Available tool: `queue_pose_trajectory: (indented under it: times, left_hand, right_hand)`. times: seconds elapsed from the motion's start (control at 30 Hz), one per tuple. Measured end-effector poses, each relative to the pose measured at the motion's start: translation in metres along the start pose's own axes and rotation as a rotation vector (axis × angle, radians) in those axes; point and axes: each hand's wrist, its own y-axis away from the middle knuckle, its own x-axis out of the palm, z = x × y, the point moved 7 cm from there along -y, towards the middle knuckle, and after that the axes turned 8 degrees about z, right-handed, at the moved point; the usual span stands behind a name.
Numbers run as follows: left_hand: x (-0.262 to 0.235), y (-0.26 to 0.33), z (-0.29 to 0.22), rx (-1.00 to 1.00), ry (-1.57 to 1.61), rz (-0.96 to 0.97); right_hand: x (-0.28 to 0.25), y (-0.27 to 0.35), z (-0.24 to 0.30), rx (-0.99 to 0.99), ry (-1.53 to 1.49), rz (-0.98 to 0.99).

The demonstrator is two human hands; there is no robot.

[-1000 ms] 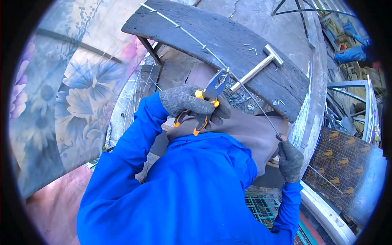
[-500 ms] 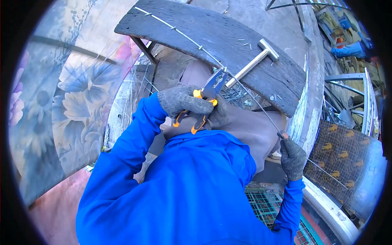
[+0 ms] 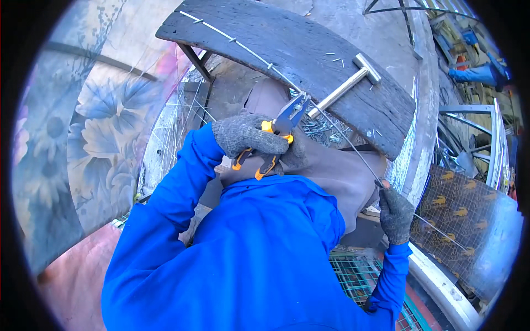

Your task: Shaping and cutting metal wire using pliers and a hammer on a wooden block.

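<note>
My left hand (image 3: 251,135), in a dark grey knitted glove, is closed around pliers (image 3: 285,122) with orange and black handles. The jaws point up and away from me and meet a long thin metal rod (image 3: 253,54) at the near edge of a dark plank bench. Several short metal pieces cross the rod along its far left stretch. My right hand (image 3: 396,215), in a matching glove with bare fingertips, is closed on the same rod off to the right. Beyond that hand the rod's end sticks out. Whether a short piece sits in the jaws is unclear.
A metal hammer (image 3: 339,92) lies on the plank bench (image 3: 298,44), with several short metal pins (image 3: 330,53) near it. Many more pins (image 3: 320,129) are piled beneath its near edge. A flowered sheet (image 3: 110,116) stands left; metal frames (image 3: 469,108) stand right, where another person's blue-clothed limb shows.
The pliers' jaw tips look nearer together at the rod, and the pliers have tilted slightly. Both hands stay in nearly the same place.
</note>
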Motion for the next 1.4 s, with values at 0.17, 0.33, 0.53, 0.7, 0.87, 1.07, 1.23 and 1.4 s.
queue_pose_trajectory:
  times: [0.17, 0.33, 0.53, 0.7, 0.87, 1.07, 1.23, 1.4]
  left_hand:
    - [-0.005, 0.002, 0.005, -0.016, 0.007, -0.018]
    - [-0.002, -0.002, 0.011, 0.001, 0.079, 0.027]
    - [0.016, -0.01, 0.019, 0.047, 0.165, 0.055]
    - [0.019, -0.012, 0.031, -0.042, 0.01, 0.021]
    - [0.021, -0.013, 0.031, -0.049, 0.005, -0.096]
    - [0.024, -0.016, 0.038, -0.133, -0.014, -0.21]
    - [0.007, -0.017, 0.042, -0.127, -0.385, -0.392]
    - [0.005, -0.016, 0.046, -0.22, -0.235, -0.297]
  right_hand:
    - [-0.002, -0.003, 0.001, -0.048, 0.015, -0.03]
    - [0.001, -0.004, -0.003, 0.014, -0.041, 0.01]
    - [-0.005, -0.005, -0.003, -0.02, -0.03, 0.005]
    - [-0.012, -0.002, -0.012, 0.052, 0.015, 0.035]
    - [-0.009, -0.001, -0.013, 0.071, 0.054, 0.059]
    - [-0.009, 0.004, -0.016, 0.107, 0.03, 0.069]
    - [-0.012, 0.008, -0.017, 0.107, 0.052, 0.049]
    - [-0.018, 0.006, -0.01, 0.102, 0.033, 0.042]
